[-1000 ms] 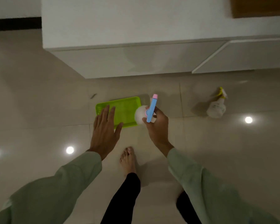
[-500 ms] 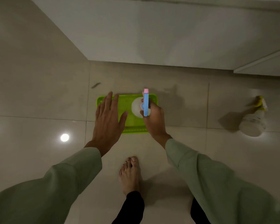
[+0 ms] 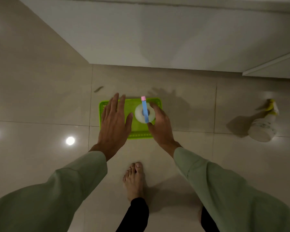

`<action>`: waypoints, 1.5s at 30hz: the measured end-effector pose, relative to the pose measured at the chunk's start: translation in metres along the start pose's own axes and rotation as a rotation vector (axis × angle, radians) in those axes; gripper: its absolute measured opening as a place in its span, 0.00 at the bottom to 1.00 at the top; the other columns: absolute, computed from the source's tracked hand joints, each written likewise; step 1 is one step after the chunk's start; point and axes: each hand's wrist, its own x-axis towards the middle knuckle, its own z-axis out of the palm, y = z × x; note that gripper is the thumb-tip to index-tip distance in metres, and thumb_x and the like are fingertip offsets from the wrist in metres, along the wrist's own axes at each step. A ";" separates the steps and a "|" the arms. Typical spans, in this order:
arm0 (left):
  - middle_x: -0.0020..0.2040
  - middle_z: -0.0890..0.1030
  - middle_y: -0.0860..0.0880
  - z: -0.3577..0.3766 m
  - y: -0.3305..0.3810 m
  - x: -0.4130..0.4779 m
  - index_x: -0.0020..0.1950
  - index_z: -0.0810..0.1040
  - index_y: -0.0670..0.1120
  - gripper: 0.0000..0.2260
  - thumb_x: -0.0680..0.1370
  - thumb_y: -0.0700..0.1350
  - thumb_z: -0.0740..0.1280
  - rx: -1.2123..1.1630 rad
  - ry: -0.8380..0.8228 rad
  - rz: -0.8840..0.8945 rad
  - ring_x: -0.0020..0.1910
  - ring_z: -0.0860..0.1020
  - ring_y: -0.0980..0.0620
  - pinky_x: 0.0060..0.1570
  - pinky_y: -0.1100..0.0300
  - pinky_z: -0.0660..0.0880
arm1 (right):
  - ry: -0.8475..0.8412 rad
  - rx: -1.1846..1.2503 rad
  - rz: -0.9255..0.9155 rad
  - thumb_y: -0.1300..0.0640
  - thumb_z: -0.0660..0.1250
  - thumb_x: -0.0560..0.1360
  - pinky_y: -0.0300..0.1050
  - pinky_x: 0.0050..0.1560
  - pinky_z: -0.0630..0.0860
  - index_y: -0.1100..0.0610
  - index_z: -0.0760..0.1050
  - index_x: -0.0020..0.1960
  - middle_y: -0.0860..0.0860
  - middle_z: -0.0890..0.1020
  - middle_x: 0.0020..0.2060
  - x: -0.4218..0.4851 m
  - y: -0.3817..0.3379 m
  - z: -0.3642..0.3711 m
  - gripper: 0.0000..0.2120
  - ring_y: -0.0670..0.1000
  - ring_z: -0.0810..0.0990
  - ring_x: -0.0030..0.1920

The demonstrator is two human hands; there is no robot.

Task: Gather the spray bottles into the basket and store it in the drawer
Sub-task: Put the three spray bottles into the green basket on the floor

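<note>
A white spray bottle [image 3: 144, 113] with a blue trigger head and pink nozzle tip stands upright inside the green basket [image 3: 141, 135], toward the basket's right half. The basket sits on the pale tiled floor [image 3: 40, 97], just in front of a white cabinet [image 3: 141, 39].

The right hand [image 3: 159, 126] is at the bottle's 3 o'clock side, its grip loosely open, fingers curved around the white body. The fingertips look to be at the bottle's edge, but I cannot tell for sure whether they press on it or sit just off it; the hand is slightly blurred. The left hand [image 3: 115, 121] is spread flat and wide, palm down, over the basket's left half at the bottle's 9 o'clock, holding nothing; it covers much of the basket's left wall, and I cannot tell whether it touches the rim.

A second spray bottle [image 3: 263, 126], white with a yellow trigger head, stands tilted in this wide view at about 3 o'clock from the basket, well apart from it, on the floor. Its label is too small to read.

At the upper right, a white drawer front [image 3: 274, 67] juts out from the cabinet and is cut off by the frame edge. A bare foot [image 3: 135, 180] rests on the tiles at 6 o'clock from the basket. Pale green sleeves [image 3: 224, 190] cover both forearms.
</note>
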 end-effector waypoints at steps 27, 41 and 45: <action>0.80 0.57 0.43 0.154 0.367 0.005 0.80 0.55 0.45 0.27 0.83 0.52 0.57 0.073 -0.177 0.335 0.79 0.55 0.43 0.77 0.44 0.55 | 0.488 0.204 0.662 0.39 0.73 0.71 0.54 0.64 0.71 0.54 0.62 0.76 0.54 0.72 0.70 -0.078 0.235 -0.361 0.40 0.57 0.71 0.70; 0.81 0.53 0.44 0.285 0.379 0.074 0.80 0.52 0.46 0.28 0.83 0.53 0.56 0.145 -0.238 0.380 0.80 0.51 0.45 0.79 0.47 0.50 | 0.521 0.597 0.826 0.51 0.76 0.68 0.40 0.34 0.73 0.51 0.75 0.49 0.47 0.81 0.41 0.020 0.370 -0.341 0.14 0.49 0.81 0.40; 0.81 0.53 0.45 0.279 0.366 0.071 0.80 0.52 0.46 0.28 0.83 0.53 0.55 0.137 -0.236 0.363 0.80 0.52 0.46 0.79 0.47 0.51 | 0.432 0.761 0.849 0.61 0.74 0.69 0.51 0.42 0.81 0.63 0.78 0.55 0.58 0.84 0.45 0.023 0.357 -0.339 0.16 0.59 0.84 0.43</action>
